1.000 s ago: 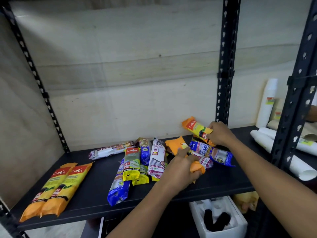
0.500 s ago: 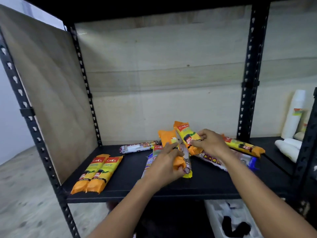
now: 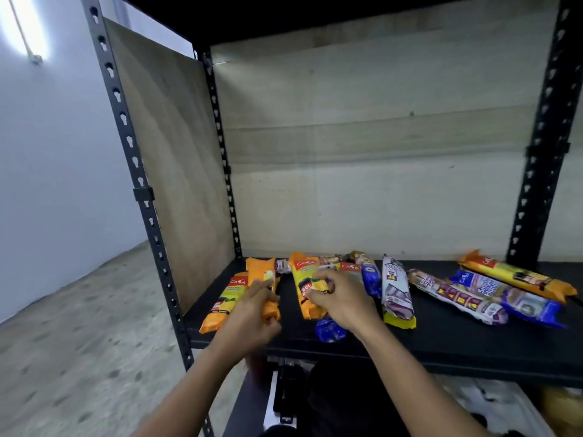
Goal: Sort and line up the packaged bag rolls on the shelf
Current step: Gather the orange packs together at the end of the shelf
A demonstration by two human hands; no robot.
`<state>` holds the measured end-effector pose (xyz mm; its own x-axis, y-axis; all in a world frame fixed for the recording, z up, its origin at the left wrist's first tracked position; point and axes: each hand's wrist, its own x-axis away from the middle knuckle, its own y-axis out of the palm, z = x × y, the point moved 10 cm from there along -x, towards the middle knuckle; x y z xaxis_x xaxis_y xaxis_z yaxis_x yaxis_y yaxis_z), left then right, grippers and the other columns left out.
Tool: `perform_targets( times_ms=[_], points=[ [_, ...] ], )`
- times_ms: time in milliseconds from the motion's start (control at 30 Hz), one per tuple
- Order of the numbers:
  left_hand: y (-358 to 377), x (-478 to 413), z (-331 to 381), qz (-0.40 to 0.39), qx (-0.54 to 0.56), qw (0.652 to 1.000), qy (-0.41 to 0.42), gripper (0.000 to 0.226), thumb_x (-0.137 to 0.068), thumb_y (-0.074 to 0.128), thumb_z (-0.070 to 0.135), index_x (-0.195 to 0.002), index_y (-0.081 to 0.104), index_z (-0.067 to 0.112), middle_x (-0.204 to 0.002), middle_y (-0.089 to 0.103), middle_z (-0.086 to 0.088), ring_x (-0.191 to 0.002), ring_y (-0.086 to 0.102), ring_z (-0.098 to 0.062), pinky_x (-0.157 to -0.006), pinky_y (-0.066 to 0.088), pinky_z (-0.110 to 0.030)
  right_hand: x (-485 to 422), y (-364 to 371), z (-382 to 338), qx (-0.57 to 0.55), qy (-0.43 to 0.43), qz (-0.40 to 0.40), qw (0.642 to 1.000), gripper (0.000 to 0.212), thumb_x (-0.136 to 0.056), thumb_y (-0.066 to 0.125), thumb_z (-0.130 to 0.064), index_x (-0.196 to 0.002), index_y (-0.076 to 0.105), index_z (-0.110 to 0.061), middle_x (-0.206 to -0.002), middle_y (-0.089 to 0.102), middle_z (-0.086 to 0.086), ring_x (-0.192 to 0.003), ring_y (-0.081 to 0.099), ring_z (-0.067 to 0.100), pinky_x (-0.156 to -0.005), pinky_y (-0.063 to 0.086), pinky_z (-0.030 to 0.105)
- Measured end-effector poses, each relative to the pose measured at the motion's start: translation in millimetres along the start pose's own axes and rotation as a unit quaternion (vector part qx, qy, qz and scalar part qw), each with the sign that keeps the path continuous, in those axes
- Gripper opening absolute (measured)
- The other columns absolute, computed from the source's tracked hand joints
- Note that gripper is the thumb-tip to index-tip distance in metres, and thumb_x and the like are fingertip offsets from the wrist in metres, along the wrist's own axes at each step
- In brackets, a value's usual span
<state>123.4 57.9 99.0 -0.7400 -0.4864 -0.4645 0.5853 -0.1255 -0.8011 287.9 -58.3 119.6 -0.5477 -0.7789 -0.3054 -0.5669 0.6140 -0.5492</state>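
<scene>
Packaged bag rolls lie on the black shelf point(image 3: 441, 339). My left hand point(image 3: 252, 313) grips a plain orange roll point(image 3: 262, 272) beside an orange-yellow Casa roll point(image 3: 225, 299) lying at the shelf's left end. My right hand point(image 3: 339, 299) holds another orange-yellow Casa roll point(image 3: 304, 280) just right of that, above a blue roll point(image 3: 329, 331). Further right lie a dark blue roll point(image 3: 370, 277), a white-purple roll point(image 3: 397, 294), a purple-patterned roll point(image 3: 457, 296), a blue roll point(image 3: 508, 296) and one more orange Casa roll point(image 3: 517, 275).
Black perforated uprights stand at the front left point(image 3: 138, 190) and back right point(image 3: 539, 152). A wooden side panel point(image 3: 176, 159) closes the left end and a pale board the back. A lower shelf with dark and white items sits below.
Both hands have carried their orange rolls leftward along the shelf, to beside the Casa rolls at the left end. The view has swung left too.
</scene>
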Motion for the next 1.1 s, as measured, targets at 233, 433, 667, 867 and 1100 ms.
perform_targets(
  times_ms=[233, 433, 667, 867, 1100],
  points=[
    [-20, 3, -63, -0.023, -0.005, 0.999, -0.044, 0.035, -0.073, 0.064, 0.022, -0.107, 0.059, 0.023, -0.151, 0.042, 0.006, -0.139, 0.041, -0.021, -0.103, 0.042, -0.033, -3, 77, 1, 0.045, 0.033, -0.013, 0.998, 0.041, -0.088, 0.068, -0.045, -0.124, 0.063, -0.027, -0.111, 0.044, -0.001, -0.090, 0.053, 0.013, -0.066, 0.044, 0.020],
    [-20, 1, -80, -0.026, 0.002, 1.000, -0.013, 0.036, -0.070, 0.064, 0.020, -0.105, 0.060, 0.029, -0.147, 0.047, 0.008, -0.147, 0.025, -0.013, -0.118, 0.027, -0.034, -4, 102, 8, 0.052, 0.044, 0.010, 0.998, 0.046, -0.089, 0.065, -0.050, -0.128, 0.060, -0.025, -0.113, 0.041, -0.003, -0.094, 0.049, 0.010, -0.074, 0.043, 0.022],
    [-18, 4, -84, -0.027, 0.027, 0.999, -0.007, 0.040, -0.069, 0.067, 0.015, -0.108, 0.061, 0.025, -0.144, 0.046, 0.010, -0.143, 0.025, -0.010, -0.115, 0.023, -0.029, -2, 117, -1, 0.119, 0.029, 0.004, 0.992, 0.049, -0.091, 0.055, -0.057, -0.128, 0.057, -0.024, -0.123, 0.043, -0.001, -0.104, 0.058, 0.017, -0.073, 0.049, 0.028],
    [-18, 7, -90, -0.039, 0.037, 0.998, -0.025, 0.040, -0.074, 0.069, 0.021, -0.110, 0.058, 0.034, -0.150, 0.033, 0.009, -0.142, 0.024, -0.012, -0.114, 0.026, -0.033, -5, 130, -6, 0.116, 0.022, -0.026, 0.993, 0.052, -0.090, 0.056, -0.058, -0.128, 0.056, -0.023, -0.125, 0.047, 0.000, -0.106, 0.054, 0.015, -0.071, 0.043, 0.027],
    [-17, 9, -88, -0.051, 0.053, 0.997, -0.033, 0.042, -0.073, 0.066, 0.027, -0.113, 0.057, 0.038, -0.148, 0.030, 0.015, -0.139, 0.031, -0.011, -0.108, 0.037, -0.034, -7, 133, -6, 0.108, 0.022, -0.054, 0.992, 0.052, -0.089, 0.058, -0.057, -0.129, 0.055, -0.023, -0.130, 0.043, 0.000, -0.109, 0.053, 0.016, -0.076, 0.046, 0.028]
  ],
)
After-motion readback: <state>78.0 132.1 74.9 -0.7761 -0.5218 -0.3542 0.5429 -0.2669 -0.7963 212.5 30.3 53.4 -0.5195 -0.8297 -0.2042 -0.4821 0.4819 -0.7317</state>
